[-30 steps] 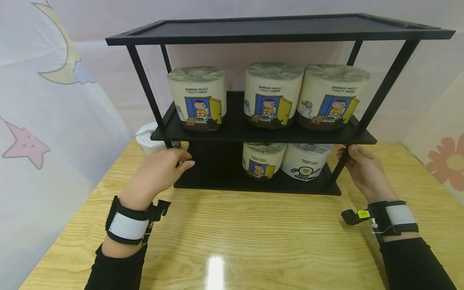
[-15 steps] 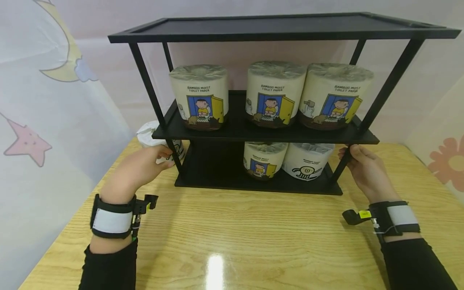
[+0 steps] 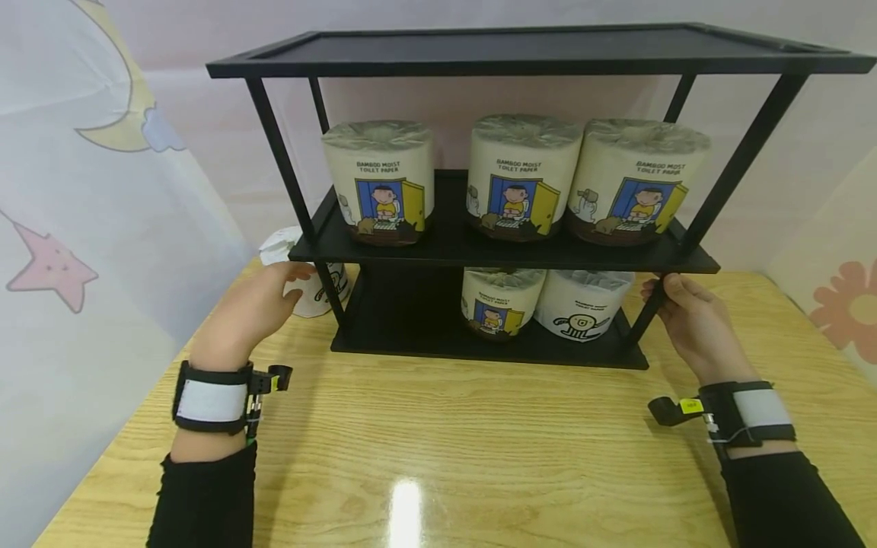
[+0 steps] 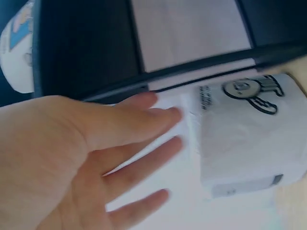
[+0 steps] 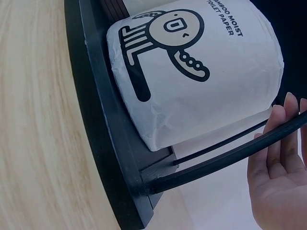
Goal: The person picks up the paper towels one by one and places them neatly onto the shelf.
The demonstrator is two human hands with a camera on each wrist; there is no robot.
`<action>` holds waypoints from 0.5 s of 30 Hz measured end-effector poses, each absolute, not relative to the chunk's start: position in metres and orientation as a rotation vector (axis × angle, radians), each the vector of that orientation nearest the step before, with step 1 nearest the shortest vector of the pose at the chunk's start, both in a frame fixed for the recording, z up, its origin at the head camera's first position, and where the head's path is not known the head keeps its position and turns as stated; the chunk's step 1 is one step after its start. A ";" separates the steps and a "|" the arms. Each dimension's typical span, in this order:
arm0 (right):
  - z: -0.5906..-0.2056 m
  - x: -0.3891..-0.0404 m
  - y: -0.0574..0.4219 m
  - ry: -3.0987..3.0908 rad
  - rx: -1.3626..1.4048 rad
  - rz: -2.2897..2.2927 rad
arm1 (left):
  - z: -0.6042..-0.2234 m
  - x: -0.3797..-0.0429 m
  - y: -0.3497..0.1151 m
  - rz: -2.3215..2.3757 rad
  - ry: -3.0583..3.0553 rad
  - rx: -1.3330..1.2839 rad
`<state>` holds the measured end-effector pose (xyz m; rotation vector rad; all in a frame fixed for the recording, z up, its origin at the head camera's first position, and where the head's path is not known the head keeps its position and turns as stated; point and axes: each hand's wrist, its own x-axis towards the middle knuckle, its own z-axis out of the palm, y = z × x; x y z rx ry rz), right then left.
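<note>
A black tiered rack (image 3: 438, 259) stands on the table, with wrapped toilet paper rolls on its lower two levels. My right hand (image 3: 702, 327) grips the rack's right front post (image 3: 646, 312), fingers behind it and thumb in front. In the right wrist view the fingers (image 5: 283, 143) show past the post, beside a white roll (image 5: 196, 72). My left hand (image 3: 247, 316) is just outside the left front post, fingers spread and holding nothing. Close to its fingertips, a white toilet paper roll (image 4: 249, 139) stands on the table outside the rack, partly hidden by hand and post.
Three cream rolls, including the left one (image 3: 380, 186), stand on the middle shelf. A small cream roll (image 3: 502, 301) and a white roll (image 3: 582, 308) share the right half of the bottom shelf. A patterned cloth (image 3: 137, 228) hangs behind the wooden table (image 3: 479, 449).
My left hand has let go of the left post and moved left to the roll outside the rack, fingers opening. The right hand stays at its post. The view has shifted slightly.
</note>
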<state>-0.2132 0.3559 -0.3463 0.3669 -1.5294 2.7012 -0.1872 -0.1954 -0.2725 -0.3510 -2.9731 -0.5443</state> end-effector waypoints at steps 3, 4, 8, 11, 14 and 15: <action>-0.345 -0.213 0.356 -1.528 0.372 2.697 | -0.275 -0.191 -0.196 -0.456 -2.920 -0.266; -0.345 -0.214 0.356 -1.530 0.373 2.694 | -0.277 -0.193 -0.197 -0.423 -2.893 -0.246; -0.346 -0.214 0.355 -1.494 0.357 2.711 | -0.290 -0.200 -0.199 -0.307 -2.793 -0.237; -0.347 -0.214 0.356 -1.464 0.339 2.727 | -0.300 -0.207 -0.200 -0.274 -2.751 -0.259; -0.347 -0.213 0.356 -1.475 0.336 2.721 | -0.309 -0.212 -0.203 -0.293 -2.729 -0.290; -0.346 -0.213 0.356 -1.480 0.337 2.719 | -0.312 -0.214 -0.204 -0.298 -2.726 -0.294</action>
